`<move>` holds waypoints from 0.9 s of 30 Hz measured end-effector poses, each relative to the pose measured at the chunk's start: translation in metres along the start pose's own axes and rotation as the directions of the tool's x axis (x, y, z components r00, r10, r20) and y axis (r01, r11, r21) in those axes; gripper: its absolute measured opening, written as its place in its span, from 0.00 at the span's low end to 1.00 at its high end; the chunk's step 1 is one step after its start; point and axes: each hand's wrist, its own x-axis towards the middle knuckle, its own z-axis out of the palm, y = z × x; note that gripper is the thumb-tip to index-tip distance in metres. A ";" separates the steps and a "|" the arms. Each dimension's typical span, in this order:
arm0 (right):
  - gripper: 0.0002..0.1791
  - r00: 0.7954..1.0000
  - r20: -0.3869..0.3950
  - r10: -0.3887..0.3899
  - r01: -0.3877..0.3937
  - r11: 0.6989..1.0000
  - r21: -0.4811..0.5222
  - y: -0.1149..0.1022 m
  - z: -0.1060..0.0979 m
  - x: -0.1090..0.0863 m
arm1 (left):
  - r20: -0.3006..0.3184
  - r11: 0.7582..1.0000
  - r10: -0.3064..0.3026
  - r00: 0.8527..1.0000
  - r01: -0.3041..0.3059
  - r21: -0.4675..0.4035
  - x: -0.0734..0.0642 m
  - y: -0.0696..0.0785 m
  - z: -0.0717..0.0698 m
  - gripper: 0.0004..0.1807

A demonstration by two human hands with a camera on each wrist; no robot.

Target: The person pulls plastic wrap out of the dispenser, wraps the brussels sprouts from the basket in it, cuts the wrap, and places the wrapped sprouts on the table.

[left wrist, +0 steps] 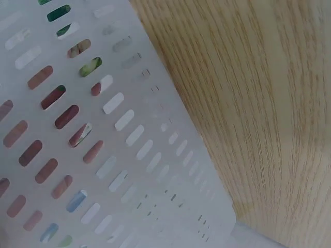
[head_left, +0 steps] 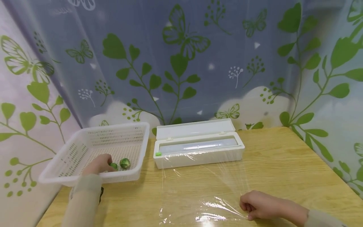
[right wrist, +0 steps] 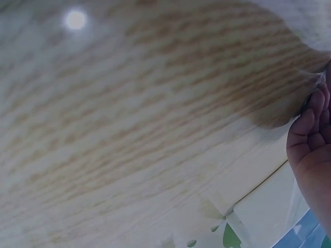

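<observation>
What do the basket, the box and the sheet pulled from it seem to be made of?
Basket: likely matte white plastic, with rows of molded slots.
Box: probably smooth white plastic, given its clean molded edges.
Sheet: clear, glossy plastic film, judging by bright creases and the table showing through.

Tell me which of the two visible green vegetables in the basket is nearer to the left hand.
The left vegetable, partly covered by the left hand; the right vegetable lies apart.

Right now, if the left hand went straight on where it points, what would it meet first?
Past the green ball at its fingers, the left hand would probably meet the other green ball in the white basket; depth is hard to judge.
</observation>
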 end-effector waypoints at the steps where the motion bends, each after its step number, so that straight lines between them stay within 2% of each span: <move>1: 0.14 1.000 0.004 -0.007 0.007 1.000 -0.003 0.000 0.001 0.001 | -0.015 1.000 0.007 1.000 -0.007 0.004 -0.001 -0.002 0.000 0.14; 6: 0.13 1.000 0.020 -0.024 0.024 1.000 0.000 -0.001 0.004 0.005 | -0.118 0.998 0.058 0.991 -0.059 -0.005 -0.004 -0.009 0.000 0.12; 10: 0.14 0.999 0.024 -0.021 0.021 1.000 0.003 -0.002 0.005 0.008 | -0.229 0.992 0.107 0.967 -0.120 -0.043 -0.008 -0.002 -0.006 0.13; 14: 0.14 1.000 0.009 -0.025 0.026 1.000 -0.007 -0.003 0.005 0.010 | -0.330 0.984 0.135 0.934 -0.165 -0.062 -0.012 0.018 -0.020 0.15; 19: 0.15 0.999 -0.017 -0.042 0.042 0.999 -0.017 -0.001 0.001 0.009 | -0.397 0.977 0.139 0.907 -0.190 -0.093 -0.010 0.052 -0.036 0.19; 23: 0.15 0.998 -0.027 -0.055 0.054 0.998 -0.022 0.000 -0.001 0.006 | -0.445 0.967 0.155 0.882 -0.227 -0.113 -0.007 0.074 -0.038 0.19; 27: 0.15 0.999 -0.015 -0.039 0.039 0.999 -0.008 0.001 0.001 0.008 | -0.485 0.955 0.172 0.858 -0.265 -0.130 -0.010 0.089 -0.034 0.18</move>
